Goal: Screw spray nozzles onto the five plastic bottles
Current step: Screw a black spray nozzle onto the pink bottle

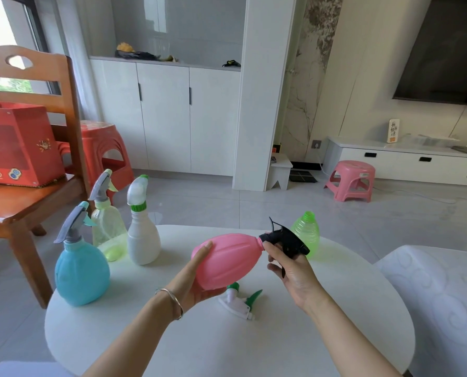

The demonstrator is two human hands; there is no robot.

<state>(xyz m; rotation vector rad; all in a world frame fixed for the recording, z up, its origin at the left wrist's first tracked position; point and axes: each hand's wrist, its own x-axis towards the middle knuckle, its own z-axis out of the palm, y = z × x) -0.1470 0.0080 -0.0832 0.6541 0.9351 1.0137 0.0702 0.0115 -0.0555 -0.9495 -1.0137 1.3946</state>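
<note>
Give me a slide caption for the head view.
The left hand holds the pink bottle sideways, right hand grips its black nozzle; green bottle stands uncapped behind.

Pink bottle (226, 259): ribbed, bulbous, held on its side above the white table (335, 336), base cupped in the left hand (197, 284), neck pointing right. Black nozzle (286, 240): seated at that neck, gripped by the right hand (292, 270). Green bottle (307, 229): translucent, upright at the far edge, neck open. White-and-green nozzle (239, 303): loose, lying on the table below the pink bottle. Blue bottle (81, 276), yellow-green bottle (108, 229) and white bottle (142, 240): upright in a group at the left, each with a nozzle fitted, grey on the first two, clear with a green collar on the third.
</note>
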